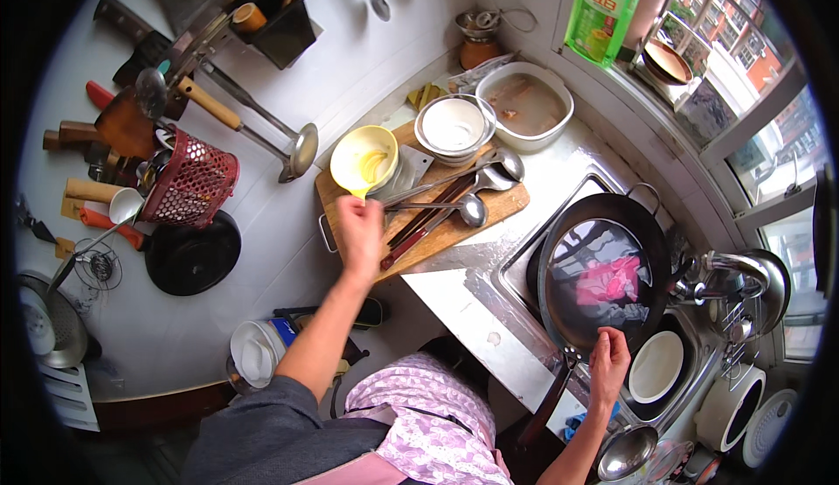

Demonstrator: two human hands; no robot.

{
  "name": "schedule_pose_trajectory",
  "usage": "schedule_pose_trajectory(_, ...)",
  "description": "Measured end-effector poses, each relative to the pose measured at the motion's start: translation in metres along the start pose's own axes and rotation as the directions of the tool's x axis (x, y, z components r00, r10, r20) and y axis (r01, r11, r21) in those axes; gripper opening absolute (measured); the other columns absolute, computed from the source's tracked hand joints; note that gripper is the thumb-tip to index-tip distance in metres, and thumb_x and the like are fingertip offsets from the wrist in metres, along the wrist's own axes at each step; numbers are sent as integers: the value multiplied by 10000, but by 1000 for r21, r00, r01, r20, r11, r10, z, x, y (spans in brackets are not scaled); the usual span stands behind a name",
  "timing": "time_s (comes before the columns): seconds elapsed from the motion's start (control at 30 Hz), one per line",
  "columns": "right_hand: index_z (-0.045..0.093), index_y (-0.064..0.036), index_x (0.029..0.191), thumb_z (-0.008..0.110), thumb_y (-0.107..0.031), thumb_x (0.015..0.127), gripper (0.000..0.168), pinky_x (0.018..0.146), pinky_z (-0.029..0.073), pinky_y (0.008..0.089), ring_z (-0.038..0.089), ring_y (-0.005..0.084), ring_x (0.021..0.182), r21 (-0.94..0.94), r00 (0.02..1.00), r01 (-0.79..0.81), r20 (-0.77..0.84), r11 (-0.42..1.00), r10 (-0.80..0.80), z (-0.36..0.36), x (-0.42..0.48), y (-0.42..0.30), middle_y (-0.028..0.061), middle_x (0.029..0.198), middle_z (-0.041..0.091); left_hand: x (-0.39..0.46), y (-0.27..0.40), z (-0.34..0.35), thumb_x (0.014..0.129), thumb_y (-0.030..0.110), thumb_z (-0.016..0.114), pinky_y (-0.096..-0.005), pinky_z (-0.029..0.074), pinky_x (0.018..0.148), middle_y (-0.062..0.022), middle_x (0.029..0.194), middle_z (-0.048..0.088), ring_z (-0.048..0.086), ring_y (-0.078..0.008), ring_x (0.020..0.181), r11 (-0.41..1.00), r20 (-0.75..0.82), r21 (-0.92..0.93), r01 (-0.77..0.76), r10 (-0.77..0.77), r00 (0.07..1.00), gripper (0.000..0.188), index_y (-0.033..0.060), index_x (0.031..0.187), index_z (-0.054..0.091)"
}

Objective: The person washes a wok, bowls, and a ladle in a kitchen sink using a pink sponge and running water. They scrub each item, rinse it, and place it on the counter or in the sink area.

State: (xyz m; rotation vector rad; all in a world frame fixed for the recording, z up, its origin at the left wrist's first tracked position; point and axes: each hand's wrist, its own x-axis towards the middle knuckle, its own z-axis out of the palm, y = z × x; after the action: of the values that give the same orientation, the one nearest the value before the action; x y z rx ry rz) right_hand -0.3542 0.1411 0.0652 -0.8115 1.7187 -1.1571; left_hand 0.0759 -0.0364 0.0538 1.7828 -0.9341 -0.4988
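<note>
My left hand [362, 232] grips the short handle of a yellow plastic ladle-like bowl [347, 157] at the far end of a wooden cutting board [452, 242]. Beside the bowl, metal ladles [473, 211] and dark chopsticks [426, 213] lie across the board. My right hand [609, 354] is over the near rim of a large black wok [557, 301], fingers drawn together, with nothing seen in them. The wok rests over the sink and holds water with a pink cloth [609, 280] and a paler, greyish piece [626, 313] in it.
Stacked bowls [453, 124] and a white tub of cloudy water [524, 101] stand at the back. The faucet [734, 265] juts in from the right. A white bowl [655, 367] sits in the near basin. A red basket [190, 180] and utensils hang on the left wall.
</note>
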Motion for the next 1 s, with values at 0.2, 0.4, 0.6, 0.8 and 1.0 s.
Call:
schedule_pose_trajectory(0.2, 612, -40, 1044, 553, -213, 1022, 184, 432, 327, 200, 421, 34, 508, 17, 995, -73, 76, 997, 72, 14, 7, 16, -44, 647, 477, 111, -68, -29, 869, 176, 670, -387, 457, 492, -68, 751, 566, 549, -202, 567, 797, 229, -211, 566, -523, 821, 234, -34, 882, 567)
schedule_pose_trajectory(0.4, 620, -39, 1034, 556, -214, 1020, 187, 438, 343, 208, 444, 47, 514, 62, 980, -178, 103, 982, 171, 25, 2, 25, -32, 645, 491, 137, -84, -8, 899, 85, 559, -398, 507, 455, -206, 909, 658, 639, -281, 626, 881, 235, -126, 457, -421, 876, 261, -117, 1057, 605)
schedule_pose_trajectory(0.6, 625, -45, 1020, 561, -209, 1011, 176, 444, 341, 212, 441, 50, 517, 41, 973, -169, 165, 985, 160, 59, 12, 8, -32, 649, 493, 131, -64, -11, 920, 50, 478, -382, 517, 465, -214, 940, 648, 617, -283, 599, 776, 262, -239, 584, -527, 808, 272, -145, 1090, 562)
schedule_pose_trajectory(0.8, 648, -10, 989, 558, -196, 1003, 207, 455, 352, 230, 461, 65, 506, -55, 904, -52, 422, 997, 70, 145, 45, -29, -4, 639, 546, 93, -54, -49, 915, 98, 504, -358, 491, 483, -160, 864, 607, 573, -249, 563, 721, 360, -340, 603, -493, 792, 229, -57, 1079, 545)
schedule_pose_trajectory(1.0, 649, 37, 1016, 560, -215, 976, 270, 647, 516, 327, 655, 182, 711, -147, 782, 199, 619, 969, -67, 271, 79, -70, 105, 788, 685, 4, -37, -126, 923, 120, 499, -322, 480, 439, -115, 863, 605, 565, -197, 556, 757, 425, -287, 586, -448, 787, 229, -6, 1108, 546)
